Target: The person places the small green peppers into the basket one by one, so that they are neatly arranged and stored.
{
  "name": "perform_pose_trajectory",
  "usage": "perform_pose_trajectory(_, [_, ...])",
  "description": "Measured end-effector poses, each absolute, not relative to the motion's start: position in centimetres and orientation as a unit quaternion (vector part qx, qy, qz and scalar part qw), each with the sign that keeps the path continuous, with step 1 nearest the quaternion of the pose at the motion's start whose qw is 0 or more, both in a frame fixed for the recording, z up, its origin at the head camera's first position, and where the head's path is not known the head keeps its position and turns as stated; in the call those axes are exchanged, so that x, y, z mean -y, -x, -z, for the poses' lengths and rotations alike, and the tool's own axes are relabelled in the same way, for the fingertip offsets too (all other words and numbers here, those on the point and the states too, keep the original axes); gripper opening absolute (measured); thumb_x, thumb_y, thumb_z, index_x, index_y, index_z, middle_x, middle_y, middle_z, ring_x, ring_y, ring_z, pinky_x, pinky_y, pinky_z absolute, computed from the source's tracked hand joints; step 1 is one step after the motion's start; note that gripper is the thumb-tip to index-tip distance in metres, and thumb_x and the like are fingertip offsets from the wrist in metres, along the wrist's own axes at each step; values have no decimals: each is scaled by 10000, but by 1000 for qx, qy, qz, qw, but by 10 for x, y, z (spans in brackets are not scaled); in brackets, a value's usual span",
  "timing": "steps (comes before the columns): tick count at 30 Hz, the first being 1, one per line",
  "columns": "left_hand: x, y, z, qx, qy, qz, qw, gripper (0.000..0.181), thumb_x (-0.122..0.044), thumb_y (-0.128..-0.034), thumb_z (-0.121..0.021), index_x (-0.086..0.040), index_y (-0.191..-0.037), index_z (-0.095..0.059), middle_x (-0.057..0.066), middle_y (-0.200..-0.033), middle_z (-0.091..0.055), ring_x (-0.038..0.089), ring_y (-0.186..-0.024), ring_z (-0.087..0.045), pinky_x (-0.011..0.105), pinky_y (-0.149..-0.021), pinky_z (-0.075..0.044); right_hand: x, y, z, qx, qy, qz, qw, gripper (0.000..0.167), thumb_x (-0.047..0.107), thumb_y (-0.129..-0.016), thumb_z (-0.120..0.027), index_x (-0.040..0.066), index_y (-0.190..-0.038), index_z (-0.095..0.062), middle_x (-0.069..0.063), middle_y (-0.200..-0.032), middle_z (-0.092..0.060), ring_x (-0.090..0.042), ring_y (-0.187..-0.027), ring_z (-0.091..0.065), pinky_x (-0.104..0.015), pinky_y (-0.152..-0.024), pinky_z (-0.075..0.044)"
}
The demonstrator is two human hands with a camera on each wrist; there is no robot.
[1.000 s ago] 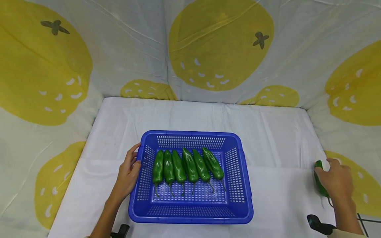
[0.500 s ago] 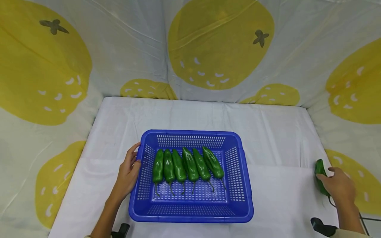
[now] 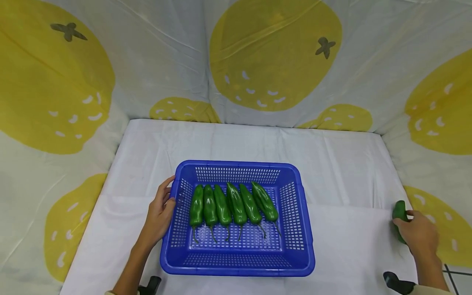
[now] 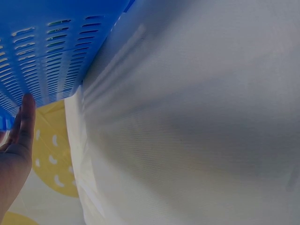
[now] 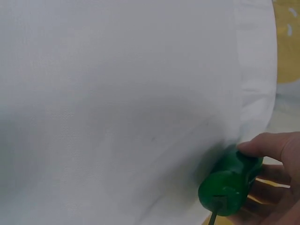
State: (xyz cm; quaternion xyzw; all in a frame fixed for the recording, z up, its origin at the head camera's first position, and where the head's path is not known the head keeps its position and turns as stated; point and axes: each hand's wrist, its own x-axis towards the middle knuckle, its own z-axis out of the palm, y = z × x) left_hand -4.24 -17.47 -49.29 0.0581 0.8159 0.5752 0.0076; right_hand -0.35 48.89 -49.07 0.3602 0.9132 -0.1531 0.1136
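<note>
A blue plastic basket [image 3: 239, 270] with slotted walls sits on the white cloth. In it several green chili peppers [image 3: 236, 203] lie side by side, stems toward me. My left hand [image 3: 157, 217] rests against the basket's left side; in the left wrist view its fairly straight fingers [image 4: 28, 110] touch the outer wall from outside. At the far right, my right hand [image 3: 420, 233] holds another green chili pepper [image 3: 399, 211] between thumb and fingers. The right wrist view shows that pepper's stem end [image 5: 219, 201] toward the camera, thumb on its upper side.
White cloth [image 3: 343, 172] covers the table around the basket. Hanging fabric with a yellow fruit print [image 3: 274, 53] encloses the back and both sides. Beyond the table's right edge, tiled floor [image 3: 459, 278] shows. Black straps or mounts [image 3: 398, 282] sit at both wrists.
My right hand and its pepper have shifted slightly, and the pepper's stem, visible before in the head view, is hidden now. The left hand and basket stay in place.
</note>
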Motion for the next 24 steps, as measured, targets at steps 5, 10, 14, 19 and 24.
perform_pose_trajectory(5, [175, 43, 493, -817, -57, -573, 7, 606, -13, -1009, -370, -293, -1542, -310, 136, -1268, -586, 279, -1086, -635, 277, -803, -533, -482, 9, 483, -918, -348, 153, 109, 633, 165, -933, -565, -189, -1400, -327, -422, -1221, -449, -525, -988, -491, -517, -680, -474])
perform_pose_trajectory(10, [175, 42, 493, -819, -57, -571, 8, 607, -13, -1010, -368, -295, -1544, -307, 135, -1271, -585, 277, -1092, -633, 270, -809, -529, -466, 16, 467, -925, -328, 163, 98, 649, 173, -945, -570, -173, -1427, -308, -431, -1173, -473, -522, -928, -505, -487, -608, -497])
perform_pose_trajectory(14, [175, 42, 493, -819, -57, -571, 7, 608, -12, -1011, -369, -296, -1544, -306, 135, -1269, -586, 277, -1088, -635, 273, -804, -532, -452, 22, 455, -936, -298, 171, 75, 642, 169, -943, -591, -180, -1415, -330, -438, -1149, -491, -511, -867, -539, -450, -538, -508])
perform_pose_trajectory(19, [175, 42, 493, -817, -57, -573, 8, 604, -14, -1015, -371, -295, -1545, -306, 137, -1268, -585, 281, -1088, -633, 277, -804, -533, -434, 28, 439, -945, -267, 178, 56, 640, 176, -947, -599, -169, -1421, -343, -435, -1142, -513, -494, -840, -540, -416, -521, -499])
perform_pose_trajectory(24, [174, 42, 492, -816, -58, -575, 7, 600, -16, -1016, -373, -292, -1545, -310, 138, -1264, -588, 280, -1088, -634, 275, -804, -534, -417, 33, 429, -955, -237, 176, 39, 618, 186, -950, -598, -161, -1409, -372, -431, -1132, -538, -485, -815, -565, -345, -483, -462])
